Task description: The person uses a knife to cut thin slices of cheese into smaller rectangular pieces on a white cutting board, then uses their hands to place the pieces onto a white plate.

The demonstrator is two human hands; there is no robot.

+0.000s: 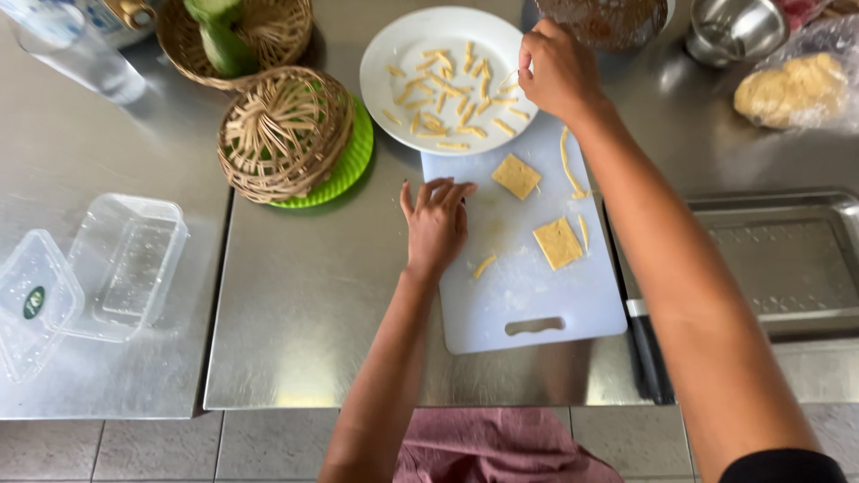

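My left hand (436, 219) rests flat on the left edge of a white cutting board (537, 300), fingers spread, holding nothing. My right hand (557, 72) reaches to the right rim of a white plate (407, 40) that carries several short rolled dough pieces (447, 89); its fingers are pinched, and I cannot tell if a piece is between them. Two flat yellow dough squares (516, 175) (557, 242) lie on the board. A long dough strip (567, 164) and a small piece (484, 266) lie near them.
An upturned wicker basket (284, 132) sits on a green mat (353, 165); another wicker basket (242, 40) stands behind. Clear plastic containers (125, 264) lie at left. At right are a metal tray (787, 259), a bagged dough lump (792, 89), a metal bowl (734, 31) and a dark-handled knife (646, 353).
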